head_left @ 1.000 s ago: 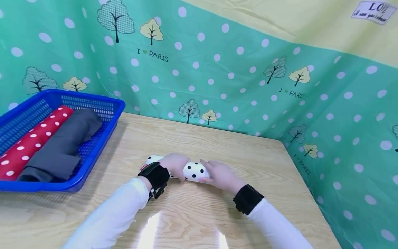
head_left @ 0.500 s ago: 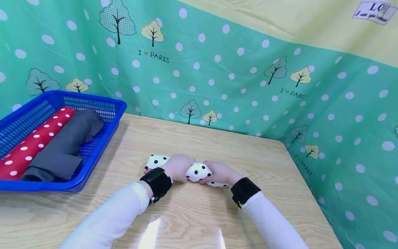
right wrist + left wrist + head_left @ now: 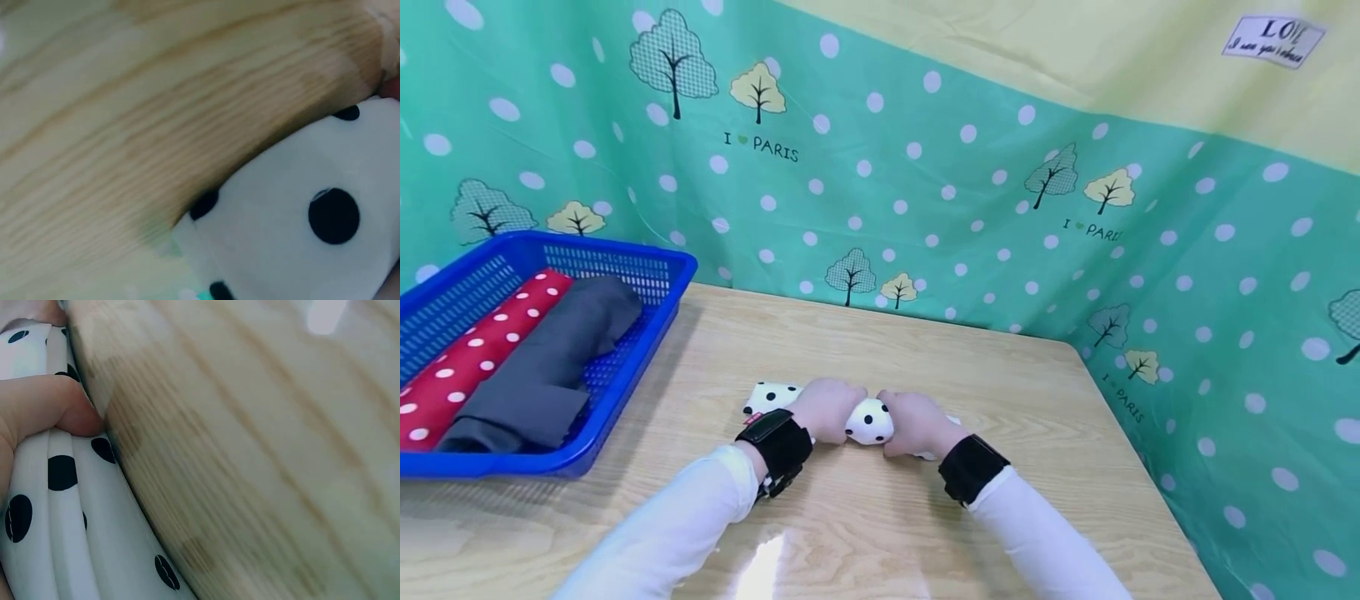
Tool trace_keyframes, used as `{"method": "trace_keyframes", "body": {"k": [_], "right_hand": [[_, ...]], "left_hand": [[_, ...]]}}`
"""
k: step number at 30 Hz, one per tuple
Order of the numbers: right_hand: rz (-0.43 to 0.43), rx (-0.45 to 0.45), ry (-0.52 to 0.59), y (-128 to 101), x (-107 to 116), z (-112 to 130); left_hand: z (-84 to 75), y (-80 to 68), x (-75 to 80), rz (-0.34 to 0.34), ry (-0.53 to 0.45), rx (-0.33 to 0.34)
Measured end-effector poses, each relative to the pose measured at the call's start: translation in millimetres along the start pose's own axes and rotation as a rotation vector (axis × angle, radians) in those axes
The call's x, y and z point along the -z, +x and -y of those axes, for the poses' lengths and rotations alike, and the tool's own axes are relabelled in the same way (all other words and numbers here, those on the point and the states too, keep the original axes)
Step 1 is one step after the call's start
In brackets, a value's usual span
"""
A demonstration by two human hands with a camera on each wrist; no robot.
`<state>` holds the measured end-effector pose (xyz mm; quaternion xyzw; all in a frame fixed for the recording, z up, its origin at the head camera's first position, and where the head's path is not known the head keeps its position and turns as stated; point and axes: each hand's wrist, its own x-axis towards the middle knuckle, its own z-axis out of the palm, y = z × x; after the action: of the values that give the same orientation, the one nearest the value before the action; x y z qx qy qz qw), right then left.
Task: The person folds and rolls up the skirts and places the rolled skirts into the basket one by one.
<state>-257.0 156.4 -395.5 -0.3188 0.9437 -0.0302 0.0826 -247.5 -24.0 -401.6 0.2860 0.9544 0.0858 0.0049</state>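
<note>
A white cloth with black dots (image 3: 869, 421), rolled or folded into a long narrow bundle, lies across the wooden table. Around its middle, my left hand (image 3: 827, 408) grips it from above; the thumb (image 3: 59, 403) presses along its near side in the left wrist view. Just to the right, my right hand (image 3: 919, 423) grips the same bundle, with a short dotted stretch bulging between the hands. One end sticks out left of the left hand, with a small red tag near the wristband. In the right wrist view the dotted cloth (image 3: 281, 212) reaches past the right hand, whose fingers are mostly hidden.
On the left stands a blue plastic basket (image 3: 658, 333). Inside it lie a red cloth roll with white dots (image 3: 482, 354) and a dark grey folded cloth (image 3: 542, 362). A green patterned curtain (image 3: 925, 192) hangs behind and to the right of the wooden table (image 3: 850, 533).
My right hand has shifted slightly left and closed more around the bundle, nearer the left hand. The dotted stretch between the hands is shorter. The left hand has stayed almost in place.
</note>
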Motion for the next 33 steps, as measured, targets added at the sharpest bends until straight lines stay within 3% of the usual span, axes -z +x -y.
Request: {"method": "trace_keyframes", "body": {"k": [3,7,14,21,27,30,33], "right_hand": [[0.018,-0.004,0.043,0.7,0.0,-0.7],[0.04,0.012,0.12,1.4,1.4,-6.2],[0.066,-0.038,0.196,3.0,-1.0,-4.7],[-0.082,-0.07,0.003,3.3,-3.7,18.8],[-0.099,-0.083,-0.038,3.0,-2.6,21.2],[-0.139,-0.044,-0.089,-0.6,-5.4,19.5],[-0.224,0.032,-0.187,-5.4,-8.8,16.6]], "left_hand": [[-4.8,-1.9,-0.2,0.011,0.042,0.0],[-12.4,-4.6,-0.5,-0.003,0.1,-0.05],[-14.3,-5.2,1.2,-0.015,0.08,-0.077],[-5.2,-7.9,4.7,-0.035,0.029,-0.017],[-6.4,-10.7,2.9,-0.083,0.019,-0.029],[-6.8,-11.0,-2.4,-0.093,0.002,-0.038],[-7.1,-9.8,-4.3,-0.049,-0.068,-0.011]]}}
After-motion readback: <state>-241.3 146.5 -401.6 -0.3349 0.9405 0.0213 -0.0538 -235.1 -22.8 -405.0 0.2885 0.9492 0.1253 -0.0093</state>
